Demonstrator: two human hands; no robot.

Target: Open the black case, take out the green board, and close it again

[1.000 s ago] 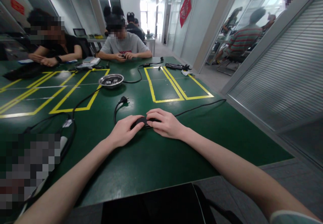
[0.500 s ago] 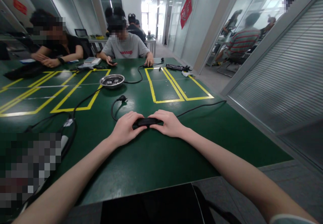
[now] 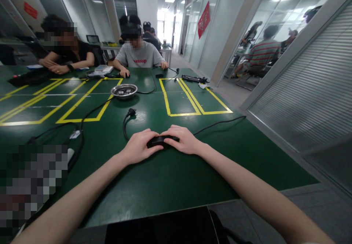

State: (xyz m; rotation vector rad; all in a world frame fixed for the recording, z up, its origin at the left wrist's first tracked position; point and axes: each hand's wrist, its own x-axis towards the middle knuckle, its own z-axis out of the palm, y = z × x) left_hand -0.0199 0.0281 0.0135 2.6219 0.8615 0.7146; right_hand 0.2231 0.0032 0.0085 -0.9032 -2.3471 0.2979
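Observation:
A small black power adapter (image 3: 161,140) lies on the green table (image 3: 170,178), held from both ends. My left hand (image 3: 139,146) grips its left end with curled fingers. My right hand (image 3: 183,140) closes over its right end, fingers pressed on top. A black cord with a plug (image 3: 131,112) runs from the left side of the adapter. A thinner black cable (image 3: 220,122) leads off to the right.
A metal bowl (image 3: 124,91) with small parts stands farther back. Yellow tape outlines (image 3: 189,101) mark the table. Two people sit at the far end; the person in grey has hands on the table. More cables (image 3: 74,141) lie at the left. A glass wall stands at the right.
My hands have stayed on the adapter and closed a little tighter round it. The view tilted slightly. The person in grey spread both hands apart on the table.

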